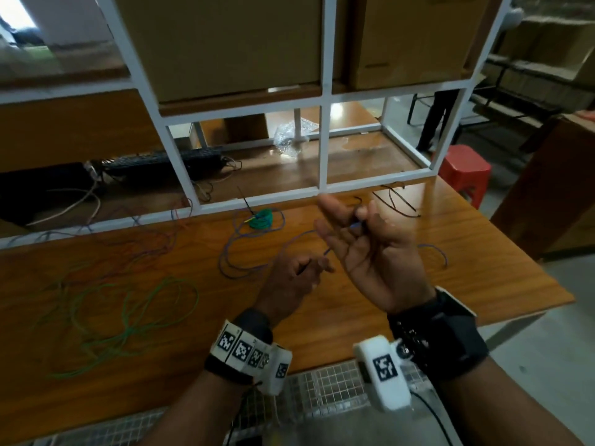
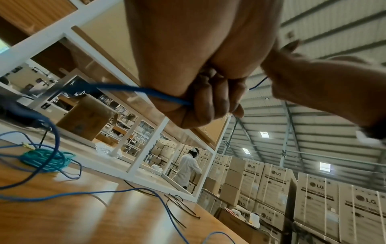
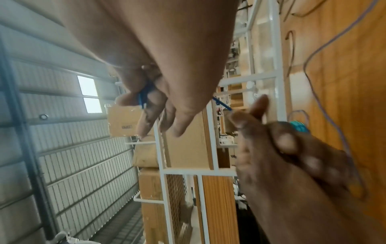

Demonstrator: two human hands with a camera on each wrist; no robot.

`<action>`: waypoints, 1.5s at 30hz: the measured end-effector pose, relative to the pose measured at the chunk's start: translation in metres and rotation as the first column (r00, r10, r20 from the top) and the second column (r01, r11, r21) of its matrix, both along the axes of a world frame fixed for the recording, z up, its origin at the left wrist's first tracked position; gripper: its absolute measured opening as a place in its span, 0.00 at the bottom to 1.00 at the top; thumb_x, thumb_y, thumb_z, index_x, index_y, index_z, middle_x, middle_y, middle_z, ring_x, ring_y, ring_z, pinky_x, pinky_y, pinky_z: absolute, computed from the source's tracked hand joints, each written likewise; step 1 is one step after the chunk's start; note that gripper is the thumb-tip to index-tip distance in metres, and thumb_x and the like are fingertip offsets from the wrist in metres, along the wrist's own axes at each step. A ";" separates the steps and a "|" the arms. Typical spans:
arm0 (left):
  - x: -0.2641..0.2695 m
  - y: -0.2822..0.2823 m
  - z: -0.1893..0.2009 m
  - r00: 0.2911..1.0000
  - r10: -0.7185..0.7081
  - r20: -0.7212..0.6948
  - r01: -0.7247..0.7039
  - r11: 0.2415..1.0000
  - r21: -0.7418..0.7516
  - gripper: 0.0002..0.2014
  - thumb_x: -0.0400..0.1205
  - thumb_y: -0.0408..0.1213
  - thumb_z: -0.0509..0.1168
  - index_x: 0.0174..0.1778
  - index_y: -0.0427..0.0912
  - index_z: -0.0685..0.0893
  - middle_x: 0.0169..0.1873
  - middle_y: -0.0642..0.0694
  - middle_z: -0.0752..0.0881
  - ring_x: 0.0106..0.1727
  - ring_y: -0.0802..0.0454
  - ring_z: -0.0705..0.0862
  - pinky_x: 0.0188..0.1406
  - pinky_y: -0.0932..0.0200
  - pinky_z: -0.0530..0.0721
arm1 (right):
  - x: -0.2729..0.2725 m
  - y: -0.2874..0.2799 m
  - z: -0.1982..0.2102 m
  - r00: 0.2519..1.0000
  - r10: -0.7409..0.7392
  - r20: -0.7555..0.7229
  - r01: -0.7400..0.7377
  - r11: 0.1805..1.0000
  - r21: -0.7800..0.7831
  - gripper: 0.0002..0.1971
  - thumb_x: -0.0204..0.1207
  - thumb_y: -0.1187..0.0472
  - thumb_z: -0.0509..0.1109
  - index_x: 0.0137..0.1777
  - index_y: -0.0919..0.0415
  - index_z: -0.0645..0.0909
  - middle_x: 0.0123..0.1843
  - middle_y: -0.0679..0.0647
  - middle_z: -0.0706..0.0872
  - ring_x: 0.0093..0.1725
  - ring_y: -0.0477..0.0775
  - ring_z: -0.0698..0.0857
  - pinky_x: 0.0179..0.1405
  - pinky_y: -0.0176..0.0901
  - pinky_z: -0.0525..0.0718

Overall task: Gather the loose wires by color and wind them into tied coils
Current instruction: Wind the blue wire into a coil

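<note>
Wooden table (image 1: 402,284) spread with loose wires, backed by a white metal rack (image 1: 325,91) carrying cardboard boxes (image 1: 225,43); red plastic stool (image 1: 463,170) off the far right corner. Across the left of the tabletop, a sprawl of loose green wire (image 1: 135,317); beyond it, a fainter tangle of reddish and blue strands near the rack's foot. Toward the middle, a long blue wire (image 1: 231,249) looping over the wood and rising to both hands. Inside one of its far loops, a finished green coil (image 1: 262,220), tied and lying flat. Near the rack's right end, several black cable ties (image 1: 397,201) scattered on the table. Above the table's centre, right hand (image 1: 363,249) raised palm-up, fingers mostly extended, blue wire pinched between thumb and a finger at its far side. Just left and lower, left hand (image 1: 293,278) curled closed around the same blue wire, gripping it in the fist, a short span stretched between the two hands.
</note>
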State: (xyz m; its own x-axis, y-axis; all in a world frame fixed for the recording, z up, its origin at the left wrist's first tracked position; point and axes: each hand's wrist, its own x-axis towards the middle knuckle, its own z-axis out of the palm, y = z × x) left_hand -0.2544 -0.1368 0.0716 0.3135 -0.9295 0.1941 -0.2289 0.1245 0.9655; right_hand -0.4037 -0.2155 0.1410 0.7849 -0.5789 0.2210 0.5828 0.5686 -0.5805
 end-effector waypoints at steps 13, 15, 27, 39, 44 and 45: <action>0.008 0.003 0.044 0.790 -0.061 0.610 0.084 0.996 -0.009 0.11 0.84 0.50 0.67 0.42 0.49 0.88 0.29 0.53 0.81 0.30 0.57 0.76 0.28 0.53 0.77 | -0.036 -0.058 -0.027 0.388 -0.895 -0.220 -0.063 0.212 -0.975 0.14 0.91 0.54 0.61 0.66 0.47 0.88 0.67 0.45 0.90 0.75 0.45 0.83 0.73 0.54 0.83; -0.002 -0.002 0.062 0.723 -0.030 0.690 0.112 0.991 -0.075 0.08 0.83 0.48 0.69 0.45 0.50 0.90 0.30 0.58 0.80 0.31 0.62 0.76 0.28 0.62 0.74 | -0.053 -0.055 -0.033 0.435 -0.836 -0.335 -0.154 0.297 -0.942 0.12 0.90 0.52 0.64 0.59 0.48 0.90 0.57 0.38 0.93 0.64 0.42 0.88 0.64 0.46 0.86; -0.056 -0.065 0.099 0.882 -0.236 0.408 0.326 0.930 -0.167 0.06 0.74 0.37 0.79 0.44 0.40 0.93 0.39 0.47 0.90 0.41 0.50 0.88 0.37 0.57 0.88 | -0.125 -0.024 -0.045 0.940 0.103 -0.326 -0.208 0.930 -0.304 0.15 0.89 0.55 0.63 0.55 0.68 0.83 0.33 0.57 0.83 0.57 0.66 0.87 0.67 0.53 0.78; -0.084 -0.093 0.024 0.932 -0.362 -0.029 0.355 0.925 -0.137 0.06 0.80 0.46 0.72 0.46 0.52 0.94 0.41 0.55 0.92 0.41 0.61 0.89 0.39 0.61 0.87 | -0.118 -0.033 -0.021 0.965 0.251 0.071 -0.240 0.962 -0.134 0.14 0.92 0.61 0.58 0.67 0.68 0.81 0.66 0.68 0.88 0.58 0.58 0.92 0.53 0.44 0.89; -0.109 -0.071 -0.014 0.974 -0.162 -0.161 0.162 0.987 -0.009 0.23 0.76 0.57 0.74 0.31 0.38 0.86 0.21 0.46 0.71 0.23 0.53 0.66 0.23 0.59 0.61 | -0.107 -0.048 0.005 0.992 -0.082 0.097 0.071 0.991 0.116 0.19 0.92 0.59 0.53 0.63 0.67 0.84 0.72 0.67 0.86 0.70 0.63 0.88 0.64 0.52 0.90; -0.111 -0.064 -0.018 0.981 -0.147 -0.124 0.151 0.988 0.023 0.25 0.78 0.56 0.73 0.32 0.34 0.85 0.22 0.46 0.69 0.24 0.54 0.63 0.23 0.59 0.59 | -0.104 -0.050 0.005 0.983 -0.169 0.072 0.159 0.978 0.134 0.18 0.92 0.59 0.52 0.64 0.67 0.81 0.73 0.67 0.86 0.73 0.63 0.86 0.68 0.53 0.88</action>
